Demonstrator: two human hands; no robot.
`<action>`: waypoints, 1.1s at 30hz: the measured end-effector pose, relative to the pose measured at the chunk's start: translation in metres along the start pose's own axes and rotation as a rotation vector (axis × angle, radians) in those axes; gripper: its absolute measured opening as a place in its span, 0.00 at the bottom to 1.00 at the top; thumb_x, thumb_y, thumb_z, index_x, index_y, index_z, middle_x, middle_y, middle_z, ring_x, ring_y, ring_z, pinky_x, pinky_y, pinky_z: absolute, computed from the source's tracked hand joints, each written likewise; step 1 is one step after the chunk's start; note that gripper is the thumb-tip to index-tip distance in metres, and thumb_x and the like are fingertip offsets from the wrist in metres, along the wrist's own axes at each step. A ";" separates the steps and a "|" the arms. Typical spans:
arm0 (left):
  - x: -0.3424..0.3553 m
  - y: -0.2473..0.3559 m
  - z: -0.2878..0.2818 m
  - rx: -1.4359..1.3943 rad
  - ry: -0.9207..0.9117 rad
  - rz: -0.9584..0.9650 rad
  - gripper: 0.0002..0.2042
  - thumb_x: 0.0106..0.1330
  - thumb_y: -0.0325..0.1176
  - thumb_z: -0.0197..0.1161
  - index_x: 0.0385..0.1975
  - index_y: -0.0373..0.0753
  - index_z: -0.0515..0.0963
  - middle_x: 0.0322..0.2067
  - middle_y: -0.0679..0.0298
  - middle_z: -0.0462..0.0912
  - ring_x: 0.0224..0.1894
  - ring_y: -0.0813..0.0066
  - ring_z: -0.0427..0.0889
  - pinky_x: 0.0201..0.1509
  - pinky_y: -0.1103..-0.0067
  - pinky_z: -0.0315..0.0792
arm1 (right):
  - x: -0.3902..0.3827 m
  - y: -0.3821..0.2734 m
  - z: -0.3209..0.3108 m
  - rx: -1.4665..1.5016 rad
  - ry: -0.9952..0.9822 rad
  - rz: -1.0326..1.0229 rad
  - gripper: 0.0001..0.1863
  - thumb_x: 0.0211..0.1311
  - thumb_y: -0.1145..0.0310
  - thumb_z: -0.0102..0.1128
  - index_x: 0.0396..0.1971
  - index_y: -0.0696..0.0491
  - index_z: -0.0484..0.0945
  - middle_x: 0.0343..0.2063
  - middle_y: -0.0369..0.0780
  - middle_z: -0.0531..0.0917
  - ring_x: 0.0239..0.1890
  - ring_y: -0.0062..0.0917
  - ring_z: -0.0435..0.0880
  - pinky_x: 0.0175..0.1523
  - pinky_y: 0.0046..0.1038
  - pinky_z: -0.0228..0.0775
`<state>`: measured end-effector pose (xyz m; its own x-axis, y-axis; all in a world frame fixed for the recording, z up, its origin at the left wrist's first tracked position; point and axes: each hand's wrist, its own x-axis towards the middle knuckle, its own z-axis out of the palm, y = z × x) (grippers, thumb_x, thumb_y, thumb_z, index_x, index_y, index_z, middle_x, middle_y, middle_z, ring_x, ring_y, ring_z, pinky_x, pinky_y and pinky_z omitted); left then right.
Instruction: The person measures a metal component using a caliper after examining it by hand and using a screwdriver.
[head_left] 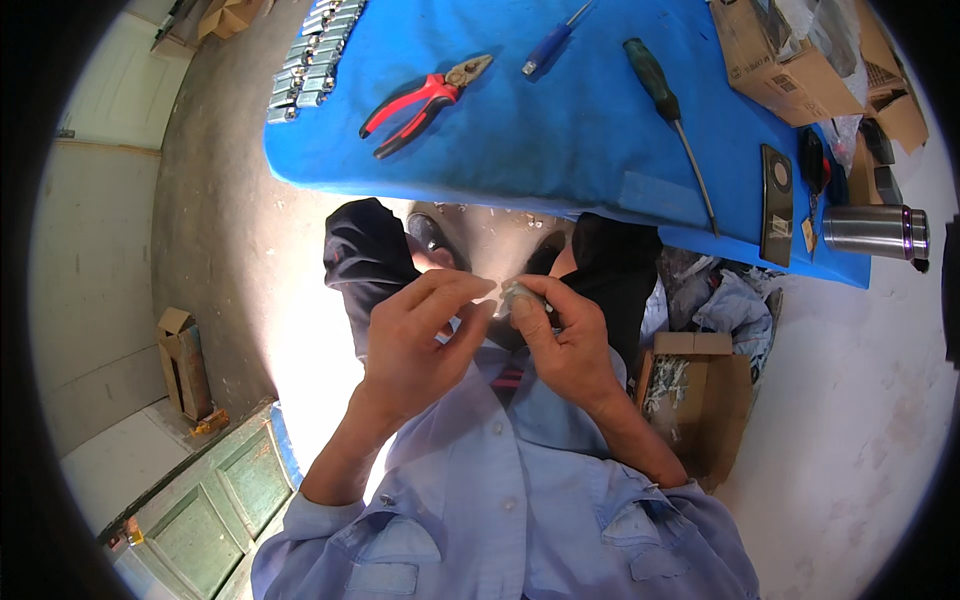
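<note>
Here, the right hand (572, 340) is pinching a small greyish piece (513, 292) in front of the blue-covered bench (540, 125), while the left hand (418, 335) is curving loosely just beside it, any grip unclear.

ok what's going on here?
A seated person pinches a small greyish piece in the right hand, over their lap. The left hand is raised close beside it; whether it holds anything is unclear. On the blue-covered table lie red-and-black pliers, a blue screwdriver, a green-handled screwdriver and rows of metal parts.
</note>
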<state>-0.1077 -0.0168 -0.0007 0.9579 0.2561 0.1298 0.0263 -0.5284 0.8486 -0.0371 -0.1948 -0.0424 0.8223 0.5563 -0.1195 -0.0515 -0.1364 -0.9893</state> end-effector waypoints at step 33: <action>-0.012 -0.062 0.003 -0.073 0.202 -0.230 0.03 0.69 0.22 0.64 0.33 0.35 0.78 0.26 0.74 0.77 0.25 0.91 0.71 0.28 0.86 0.64 | -0.011 -0.005 -0.005 -0.269 -0.024 -0.395 0.15 0.65 0.75 0.69 0.51 0.59 0.84 0.31 0.44 0.87 0.27 0.33 0.86 0.33 0.31 0.76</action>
<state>-0.1201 0.0109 -0.0564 0.8525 0.5222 0.0229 0.2084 -0.3798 0.9013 -0.0433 -0.2040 -0.0361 0.7362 0.6264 0.2561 0.4131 -0.1163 -0.9032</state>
